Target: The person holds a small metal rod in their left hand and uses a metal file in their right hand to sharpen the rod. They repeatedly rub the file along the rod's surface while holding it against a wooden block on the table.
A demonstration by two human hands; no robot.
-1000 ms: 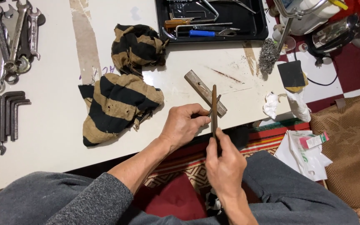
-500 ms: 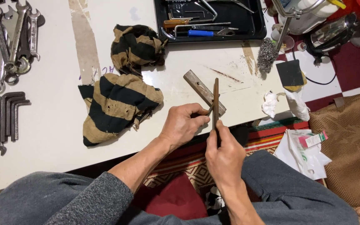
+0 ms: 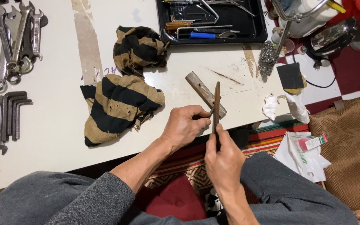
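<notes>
Head camera, looking straight down over the near edge of a white table, and both hands are busy right at that edge. The right hand is closed around the lower end of a long, thin, rusty-brown metal tool, holding it upright so it points away across the table. The left hand is curled in a loose fist just beside it, fingertips pinched against the tool's side; whatever small thing it presses there is too hidden to make out. The tool's upper part crosses over a flat, worn metal bar lying slantwise on the table, though I can't tell whether they touch.

Left of the hands lies a crumpled tan-and-black striped cloth, its upper part bunched toward the far side. Further left, rows of wrenches and a set of hex keys. At the far edge sits a black tray of hand tools, a blue-handled screwdriver among them. To the right, a wad of steel wool, a dark sanding sheet and some crumpled white tissue.
</notes>
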